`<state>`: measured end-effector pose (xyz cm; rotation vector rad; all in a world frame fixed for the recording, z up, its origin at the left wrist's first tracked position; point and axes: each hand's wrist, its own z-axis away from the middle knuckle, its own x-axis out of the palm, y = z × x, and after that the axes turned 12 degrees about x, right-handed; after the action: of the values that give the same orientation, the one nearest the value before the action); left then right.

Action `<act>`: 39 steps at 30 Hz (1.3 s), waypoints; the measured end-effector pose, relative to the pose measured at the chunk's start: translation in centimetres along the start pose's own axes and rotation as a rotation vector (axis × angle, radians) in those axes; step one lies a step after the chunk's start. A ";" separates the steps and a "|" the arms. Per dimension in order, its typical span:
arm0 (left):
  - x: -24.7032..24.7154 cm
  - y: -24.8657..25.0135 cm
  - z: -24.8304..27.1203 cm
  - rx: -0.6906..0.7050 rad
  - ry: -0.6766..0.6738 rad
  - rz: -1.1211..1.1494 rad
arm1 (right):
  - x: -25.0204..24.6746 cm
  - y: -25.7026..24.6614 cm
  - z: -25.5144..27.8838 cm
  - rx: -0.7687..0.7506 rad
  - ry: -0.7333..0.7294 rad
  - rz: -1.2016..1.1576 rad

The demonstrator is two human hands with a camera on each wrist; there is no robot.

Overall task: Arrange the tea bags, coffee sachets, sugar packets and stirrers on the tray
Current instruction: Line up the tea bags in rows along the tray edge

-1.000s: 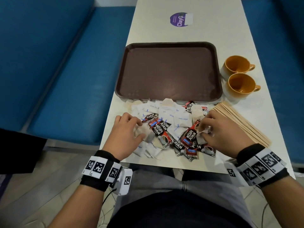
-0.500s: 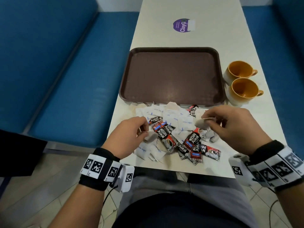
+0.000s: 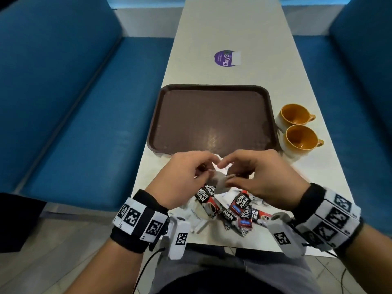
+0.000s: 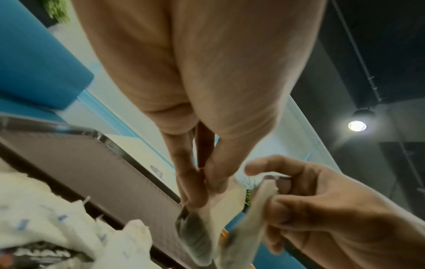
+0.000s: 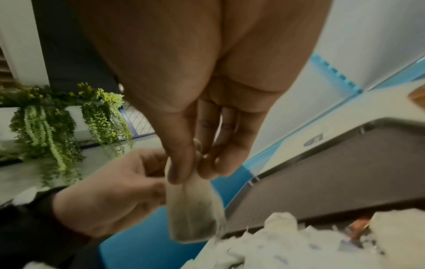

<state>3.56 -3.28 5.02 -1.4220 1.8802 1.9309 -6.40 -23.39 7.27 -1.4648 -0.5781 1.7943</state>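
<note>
Both hands are raised over the pile, just short of the near rim of the brown tray [image 3: 212, 115], which has nothing on it. My left hand [image 3: 202, 177] pinches a tea bag [image 4: 197, 233] between thumb and fingers. My right hand [image 3: 226, 180] pinches a second tea bag [image 5: 193, 214], which hangs down close beside the first. Red and black coffee sachets [image 3: 239, 205] and white sugar packets [image 3: 196, 215] lie heaped on the table under my wrists. My right forearm hides the stirrers.
Two orange cups [image 3: 294, 114] [image 3: 301, 139] stand right of the tray. A purple sticker [image 3: 224, 58] is on the far table. Blue benches [image 3: 74, 102] run along both sides. The table's near edge is just behind the pile.
Both hands have lifted off the pile and come together in front of the tray, each with a tea bag. The right hand moved left and up, now covering the stirrers.
</note>
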 end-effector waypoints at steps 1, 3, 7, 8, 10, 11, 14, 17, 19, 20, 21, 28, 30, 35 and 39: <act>0.0 0.2 -0.3 0.007 0.021 0.023 | 0.4 -0.3 -0.3 0.006 -0.001 -0.021; 0.0 0.3 -0.9 -0.006 0.076 0.063 | 0.9 -0.5 -0.8 0.026 0.042 -0.069; -0.3 0.0 -1.2 -0.074 0.186 0.195 | 1.4 -0.2 -1.4 0.071 0.154 -0.143; -0.5 0.0 -1.2 -0.081 0.195 0.211 | 1.6 -0.1 -1.4 0.089 0.165 -0.154; -0.6 -0.2 -1.0 -0.086 0.162 0.219 | 2.0 0.3 -1.5 0.124 0.179 -0.182; -0.7 -0.3 -0.9 -0.082 0.131 0.210 | 2.2 0.5 -1.5 0.124 0.189 -0.183; -0.3 -0.4 -0.6 -0.078 0.093 0.242 | 2.6 0.4 -1.3 0.086 0.179 -0.198; 0.1 -0.6 -0.1 -0.080 0.115 0.269 | 2.7 0.3 -1.1 0.064 0.140 -0.214; 0.0 -1.0 0.5 -0.088 0.140 0.256 | 2.8 0.5 -1.1 0.075 0.173 -0.180; -0.3 -1.4 0.9 -0.095 0.162 0.233 | 2.9 0.7 -1.1 0.077 0.202 -0.150; -0.7 -1.9 1.4 -0.107 0.190 0.190 | 3.0 1.0 -1.2 0.072 0.224 -0.114; -3.0 -7.2 7.4 -0.473 0.106 -0.274 | 3.1 2.3 -1.2 0.134 0.194 -0.019; -2.8 -8.1 9.1 -0.606 0.020 -0.314 | 3.2 2.3 -1.0 0.147 0.153 -0.048; -1.3 -8.3 10.2 -0.672 0.012 -0.331 | 4.1 2.5 -0.6 0.141 0.105 -0.042; 0.4 -7.5 9.5 -0.576 -0.031 -0.316 | 4.8 2.5 -0.3 0.148 0.080 -0.016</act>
<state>2.99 6.14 -2.63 -1.6764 1.0280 2.3978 -7.15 -21.30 2.37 -1.4192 -0.4069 1.7197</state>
